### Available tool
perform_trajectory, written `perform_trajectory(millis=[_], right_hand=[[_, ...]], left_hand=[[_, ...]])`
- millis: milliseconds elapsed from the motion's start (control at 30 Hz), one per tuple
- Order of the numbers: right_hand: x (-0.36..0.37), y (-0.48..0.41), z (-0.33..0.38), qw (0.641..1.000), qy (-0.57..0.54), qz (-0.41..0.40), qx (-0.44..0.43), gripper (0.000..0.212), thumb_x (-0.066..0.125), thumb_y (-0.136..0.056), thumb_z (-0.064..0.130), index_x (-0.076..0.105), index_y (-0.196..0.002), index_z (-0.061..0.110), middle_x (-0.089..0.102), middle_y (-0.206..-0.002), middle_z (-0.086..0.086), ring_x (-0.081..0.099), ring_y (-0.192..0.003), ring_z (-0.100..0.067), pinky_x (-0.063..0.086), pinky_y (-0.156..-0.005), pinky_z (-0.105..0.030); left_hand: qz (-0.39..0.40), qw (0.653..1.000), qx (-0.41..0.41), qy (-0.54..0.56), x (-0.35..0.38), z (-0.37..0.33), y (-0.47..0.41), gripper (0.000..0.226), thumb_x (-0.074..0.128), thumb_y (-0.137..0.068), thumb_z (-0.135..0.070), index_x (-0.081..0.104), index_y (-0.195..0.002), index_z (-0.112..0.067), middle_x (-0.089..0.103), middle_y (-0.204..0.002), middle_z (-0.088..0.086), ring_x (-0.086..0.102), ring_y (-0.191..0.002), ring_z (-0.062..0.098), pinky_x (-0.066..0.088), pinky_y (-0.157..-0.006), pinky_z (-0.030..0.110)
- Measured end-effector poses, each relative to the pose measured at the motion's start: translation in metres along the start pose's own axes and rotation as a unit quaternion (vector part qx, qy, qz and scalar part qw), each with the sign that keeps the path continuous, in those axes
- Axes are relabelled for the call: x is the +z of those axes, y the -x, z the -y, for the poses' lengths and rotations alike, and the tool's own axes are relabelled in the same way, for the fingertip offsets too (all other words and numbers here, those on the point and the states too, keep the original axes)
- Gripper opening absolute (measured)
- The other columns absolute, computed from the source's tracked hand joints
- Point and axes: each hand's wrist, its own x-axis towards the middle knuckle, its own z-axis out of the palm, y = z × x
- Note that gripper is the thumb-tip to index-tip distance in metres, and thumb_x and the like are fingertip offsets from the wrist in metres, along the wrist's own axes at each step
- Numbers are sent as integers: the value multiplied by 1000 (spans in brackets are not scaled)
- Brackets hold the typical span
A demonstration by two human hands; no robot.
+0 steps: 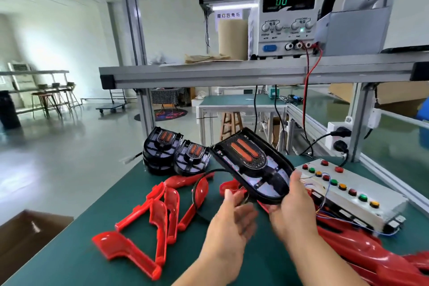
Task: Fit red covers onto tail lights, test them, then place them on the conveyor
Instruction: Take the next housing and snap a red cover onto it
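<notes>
My right hand (293, 211) grips the near end of a black tail light (253, 161), held tilted above the green table (76, 260); its orange lamp strips face me. My left hand (232, 218) is blurred just below and left of it, fingers loosely curled near a black cable loop (197, 189) that hangs from the light. Whether it holds the cable is unclear. Several red covers (160, 218) lie scattered on the table to the left. More red covers (362, 251) are piled at the right. Two stacks of black tail lights (176, 153) stand at the table's far edge.
A white test box with coloured buttons (346, 193) and loose wires lies to the right. A power supply (286, 18) reading 00 sits on the aluminium shelf (209, 73) overhead, red and black leads hanging down. A cardboard box (25, 239) stands left of the table.
</notes>
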Motion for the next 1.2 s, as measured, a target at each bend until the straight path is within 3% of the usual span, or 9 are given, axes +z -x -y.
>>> perform_trajectory(millis=[100,300,433,467,600,767,1000,1100,1200], right_hand=[[-3,-10,8,964,-249,8,96,45,43,-98,46,64,-121,13,71,-115,-11,70,-101,-26,57,-83,-45],[-10,-9,19,935,-273,164,155,51,48,-88,41,74,-106,1,67,-117,-22,67,-104,-36,59,-76,-50],[-14,-4,21,935,-130,252,214,55,40,-96,40,60,-127,-1,57,-131,-27,55,-122,-43,43,-103,-56],[-14,-3,19,935,-88,264,221,55,43,-95,39,59,-128,-2,58,-129,-27,56,-120,-43,42,-104,-55],[-10,7,12,934,37,269,231,46,55,-89,32,68,-109,-7,65,-113,-32,64,-102,-43,54,-87,-53],[-13,10,9,937,90,235,242,44,58,-87,31,69,-100,-9,66,-108,-33,66,-95,-44,56,-81,-53],[-12,9,5,943,141,153,258,41,55,-96,31,68,-108,-6,67,-108,-30,60,-108,-51,42,-98,-64],[-12,7,13,923,253,161,242,38,51,-99,33,69,-106,0,71,-103,-24,69,-96,-40,48,-93,-56],[-13,1,20,855,462,172,161,44,45,-100,35,65,-82,0,70,-85,-17,68,-73,-21,53,-77,-36]], left_hand=[[18,983,-145,108,-14,-6,-11,84,28,-90,-73,63,-117,-2,74,-100,20,66,-101,32,50,-76,37],[69,962,-174,197,-31,-37,-38,96,27,-87,-80,47,-134,1,59,-124,32,61,-111,44,51,-82,51],[93,978,-116,144,-44,-58,-52,87,28,-94,-70,65,-121,4,66,-114,31,67,-98,46,57,-78,49],[102,978,-124,132,-49,-63,-52,85,33,-90,-72,68,-118,0,66,-112,31,68,-97,46,57,-77,49],[137,972,-140,129,-64,-70,-49,87,72,-64,-56,55,-135,-8,56,-129,27,50,-125,40,32,-107,55],[107,974,-185,70,-83,-54,-49,72,46,-83,-60,72,-109,2,66,-113,32,70,-86,44,60,-69,50],[68,980,-176,56,-84,-53,-51,54,53,-92,-52,66,-111,-3,70,-106,28,70,-85,48,57,-62,58],[28,992,-115,-45,-75,-49,-45,23,57,-95,-24,70,-99,-5,73,-95,25,72,-71,38,59,-55,48],[-13,974,1,-225,-72,-42,-49,18,54,-98,-11,71,-92,-9,71,-89,15,65,-76,26,57,-79,42]])
